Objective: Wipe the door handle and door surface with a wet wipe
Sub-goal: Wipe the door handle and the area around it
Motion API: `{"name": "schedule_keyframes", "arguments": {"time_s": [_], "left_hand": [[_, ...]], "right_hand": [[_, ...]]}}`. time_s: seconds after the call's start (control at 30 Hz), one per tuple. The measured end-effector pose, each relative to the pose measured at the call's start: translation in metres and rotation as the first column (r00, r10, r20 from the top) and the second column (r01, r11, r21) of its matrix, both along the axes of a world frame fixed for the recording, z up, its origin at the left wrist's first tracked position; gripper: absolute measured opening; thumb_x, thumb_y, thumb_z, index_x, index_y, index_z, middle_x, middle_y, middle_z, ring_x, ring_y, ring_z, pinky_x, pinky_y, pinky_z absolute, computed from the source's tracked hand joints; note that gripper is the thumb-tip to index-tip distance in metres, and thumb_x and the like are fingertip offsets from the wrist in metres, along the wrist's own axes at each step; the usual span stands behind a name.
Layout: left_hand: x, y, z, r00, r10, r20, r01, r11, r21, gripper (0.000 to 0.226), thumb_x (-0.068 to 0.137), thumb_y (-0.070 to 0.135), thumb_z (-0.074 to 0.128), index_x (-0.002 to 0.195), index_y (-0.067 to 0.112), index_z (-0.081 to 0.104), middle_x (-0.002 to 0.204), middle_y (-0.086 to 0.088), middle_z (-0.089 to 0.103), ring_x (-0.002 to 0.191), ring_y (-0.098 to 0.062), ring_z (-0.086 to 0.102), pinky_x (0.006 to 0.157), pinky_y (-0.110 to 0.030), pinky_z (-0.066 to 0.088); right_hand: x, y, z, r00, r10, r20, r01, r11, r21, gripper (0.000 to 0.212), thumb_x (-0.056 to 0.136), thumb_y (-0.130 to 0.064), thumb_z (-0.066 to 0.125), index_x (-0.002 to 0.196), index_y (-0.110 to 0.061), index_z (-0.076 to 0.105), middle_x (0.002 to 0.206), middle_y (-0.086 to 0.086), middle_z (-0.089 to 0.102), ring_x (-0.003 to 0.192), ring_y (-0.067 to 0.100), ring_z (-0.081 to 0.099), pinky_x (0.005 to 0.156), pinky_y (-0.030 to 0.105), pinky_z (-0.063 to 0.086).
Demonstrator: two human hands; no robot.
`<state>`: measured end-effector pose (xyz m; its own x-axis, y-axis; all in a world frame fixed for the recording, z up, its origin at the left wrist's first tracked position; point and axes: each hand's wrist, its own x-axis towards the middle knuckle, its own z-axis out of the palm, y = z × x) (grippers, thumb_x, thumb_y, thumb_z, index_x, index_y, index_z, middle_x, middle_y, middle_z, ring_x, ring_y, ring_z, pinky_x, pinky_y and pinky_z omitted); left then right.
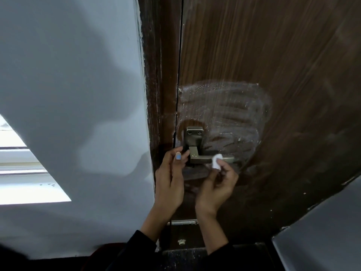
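Head view: wipe (216, 162) apparently against handle (207, 159).

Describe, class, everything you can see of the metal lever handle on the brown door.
The brushed, dull-gold metal lever door handle sits near the left edge of the brown wood-grain door. Its upright backplate carries two screws at the top; a square-section lever runs horizontally to the right. The right hand pinches a small white wet wipe against the lever's middle. The left hand's fingertips reach the backplate's left side. Whitish wipe streaks arc above it.

pale wall (68, 94), dark door frame (154, 94), bright window (23, 173)
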<state>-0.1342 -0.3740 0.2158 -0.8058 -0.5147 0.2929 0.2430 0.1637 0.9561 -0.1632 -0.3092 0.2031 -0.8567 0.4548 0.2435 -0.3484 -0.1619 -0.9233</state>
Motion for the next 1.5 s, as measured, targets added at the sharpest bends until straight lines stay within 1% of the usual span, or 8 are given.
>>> {"name": "schedule_keyframes", "arguments": {"time_s": [0.07, 0.2, 0.4, 0.6, 0.83, 1.07, 1.3, 1.5], "left_hand": [[0.0, 0.0, 0.002, 1.0, -0.01, 0.029, 0.01, 1.0, -0.009, 0.033, 0.088, 0.05, 0.03, 0.111, 0.038, 0.05, 0.113, 0.015, 0.065, 0.109, 0.002, 0.06, 0.095, -0.014, 0.045], [0.003, -0.001, 0.005, 0.999, -0.043, 0.027, 0.043, 0.999, 0.005, 0.043, 0.086, 0.059, 0.028, 0.113, 0.035, 0.05, 0.114, 0.011, 0.064, 0.108, 0.005, 0.059, 0.085, -0.004, 0.043], [0.001, -0.007, 0.012, 0.996, -0.094, 0.001, 0.094, 0.994, 0.053, 0.049, 0.086, 0.044, 0.026, 0.12, 0.019, 0.051, 0.103, 0.014, 0.064, 0.092, 0.018, 0.059, 0.072, 0.002, 0.041], [-0.002, -0.013, 0.008, 0.993, -0.113, 0.031, 0.107, 0.985, 0.135, 0.055, 0.085, 0.054, 0.022, 0.122, 0.025, 0.051, 0.104, 0.012, 0.068, 0.101, 0.001, 0.064, 0.076, -0.002, 0.046], [-0.003, -0.013, 0.01, 0.996, -0.084, 0.025, 0.078, 0.981, 0.177, 0.043, 0.085, 0.051, 0.025, 0.109, 0.031, 0.056, 0.101, -0.004, 0.07, 0.09, -0.005, 0.068, 0.071, -0.009, 0.05], [-0.007, -0.016, 0.009, 0.986, -0.139, 0.089, 0.114, 0.964, 0.239, 0.055, 0.09, 0.051, 0.02, 0.121, 0.02, 0.052, 0.103, -0.003, 0.069, 0.085, -0.004, 0.069, 0.066, -0.003, 0.047], [-0.004, -0.013, 0.013, 0.993, -0.066, 0.094, 0.048, 0.982, 0.182, 0.049, 0.08, 0.055, 0.028, 0.112, 0.031, 0.057, 0.088, 0.01, 0.073, 0.088, -0.001, 0.068, 0.065, -0.006, 0.048], [-0.003, -0.023, 0.031, 0.994, 0.097, 0.049, -0.094, 0.994, -0.061, 0.025, 0.091, 0.045, 0.041, 0.105, 0.035, 0.06, 0.085, 0.019, 0.073, 0.084, 0.003, 0.067, 0.066, -0.006, 0.046]], "right_hand": [[-0.004, 0.002, 0.008, 0.993, -0.023, 0.117, 0.044, 0.983, -0.181, 0.027, 0.086, 0.009, 0.048, 0.1, -0.013, 0.055, 0.119, 0.018, 0.052, 0.088, 0.0, 0.061, 0.07, 0.008, 0.048], [0.01, -0.011, 0.016, 0.873, 0.341, 0.348, -0.091, 0.815, -0.572, 0.028, 0.087, 0.003, 0.051, 0.095, -0.023, 0.056, 0.116, 0.008, 0.059, 0.09, 0.011, 0.061, 0.068, 0.02, 0.048], [0.016, -0.006, 0.028, 0.719, 0.614, 0.326, -0.218, 0.645, -0.733, 0.029, 0.086, -0.001, 0.055, 0.114, -0.009, 0.057, 0.097, 0.009, 0.066, 0.077, 0.013, 0.065, 0.05, 0.02, 0.052], [0.01, 0.007, 0.026, 0.997, 0.069, 0.025, -0.065, 0.987, -0.145, 0.023, 0.083, 0.007, 0.056, 0.092, -0.014, 0.059, 0.099, 0.009, 0.06, 0.088, 0.01, 0.062, 0.069, 0.012, 0.05], [0.01, -0.012, -0.013, 0.955, 0.219, -0.198, -0.074, 0.826, 0.558, 0.025, 0.078, 0.004, 0.063, 0.1, -0.006, 0.068, 0.11, 0.001, 0.055, 0.103, 0.001, 0.053, 0.088, 0.014, 0.047], [-0.006, 0.023, -0.013, 0.985, -0.009, -0.173, 0.073, 0.927, 0.367, 0.018, 0.081, -0.009, 0.056, 0.099, -0.009, 0.061, 0.102, 0.002, 0.055, 0.093, 0.002, 0.056, 0.078, 0.012, 0.048], [0.004, 0.009, -0.011, 0.953, 0.212, -0.215, -0.023, 0.762, 0.647, 0.035, 0.071, 0.004, 0.067, 0.104, -0.01, 0.066, 0.109, 0.003, 0.058, 0.103, 0.002, 0.053, 0.085, 0.004, 0.044], [-0.007, 0.016, 0.012, 0.981, 0.184, -0.055, -0.139, 0.877, 0.46, 0.042, 0.069, 0.007, 0.073, 0.08, -0.034, 0.069, 0.087, -0.002, 0.069, 0.08, -0.001, 0.062, 0.065, 0.004, 0.047]]}}
